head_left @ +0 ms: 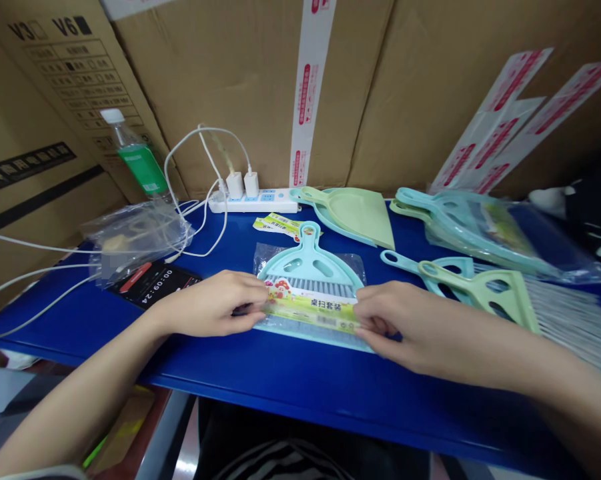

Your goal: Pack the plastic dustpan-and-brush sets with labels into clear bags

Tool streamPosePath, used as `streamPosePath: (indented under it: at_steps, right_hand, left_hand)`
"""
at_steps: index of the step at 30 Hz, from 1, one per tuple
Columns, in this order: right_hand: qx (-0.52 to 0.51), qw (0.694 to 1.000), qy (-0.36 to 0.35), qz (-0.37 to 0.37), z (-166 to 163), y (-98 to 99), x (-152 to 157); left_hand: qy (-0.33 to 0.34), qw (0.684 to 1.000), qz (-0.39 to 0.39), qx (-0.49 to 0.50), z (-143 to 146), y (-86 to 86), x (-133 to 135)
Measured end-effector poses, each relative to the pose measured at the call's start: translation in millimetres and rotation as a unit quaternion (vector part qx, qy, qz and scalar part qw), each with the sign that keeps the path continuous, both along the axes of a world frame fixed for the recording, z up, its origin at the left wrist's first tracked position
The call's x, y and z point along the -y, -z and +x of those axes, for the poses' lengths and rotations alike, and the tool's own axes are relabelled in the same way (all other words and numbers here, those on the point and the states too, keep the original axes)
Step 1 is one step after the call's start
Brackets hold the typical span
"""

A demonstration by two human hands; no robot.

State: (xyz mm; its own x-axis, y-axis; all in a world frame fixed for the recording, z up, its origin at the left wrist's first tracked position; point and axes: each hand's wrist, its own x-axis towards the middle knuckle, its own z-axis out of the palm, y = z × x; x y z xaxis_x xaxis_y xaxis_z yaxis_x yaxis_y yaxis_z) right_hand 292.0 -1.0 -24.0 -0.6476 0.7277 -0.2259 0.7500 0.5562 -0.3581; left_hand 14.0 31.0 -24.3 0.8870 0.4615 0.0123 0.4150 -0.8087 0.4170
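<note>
A light blue mini dustpan and brush set (310,270) lies in a clear plastic bag on the blue table (290,380), with a yellow-green paper label (313,310) across its lower part. My left hand (215,303) pinches the bag's left edge at the label. On the other side, my right hand (400,323) pinches the right edge of the label and bag. Both hands have their fingers closed on the package.
Loose green and blue dustpans (355,213) and brushes (480,287) lie to the right, with bagged sets (485,230) behind. A power strip (255,200) with chargers, a bottle (137,160), empty bags (135,237) and a phone (155,283) sit at left. Cardboard boxes (230,73) wall the back.
</note>
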Motion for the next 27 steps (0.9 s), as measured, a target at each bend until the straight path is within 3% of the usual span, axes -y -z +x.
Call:
streamPosePath:
  at_steps: [11,19,24,27]
  right_hand:
    - [0.007,0.995,0.028,0.092,-8.7,13.9,-2.8]
    - [0.049,0.991,0.061,0.106,-15.7,15.9,-1.0]
    - [0.067,0.989,0.071,0.110,-17.8,14.0,-1.5]
    - [0.078,0.988,0.077,0.110,-17.2,14.4,-2.1]
  left_hand:
    - [-0.061,0.998,0.017,0.030,5.0,11.0,3.5]
    - [-0.082,0.994,0.074,0.026,6.1,16.0,7.1]
    - [-0.020,0.974,0.224,-0.013,8.3,14.0,11.5]
    - [0.020,0.969,0.243,-0.035,8.3,13.5,11.6]
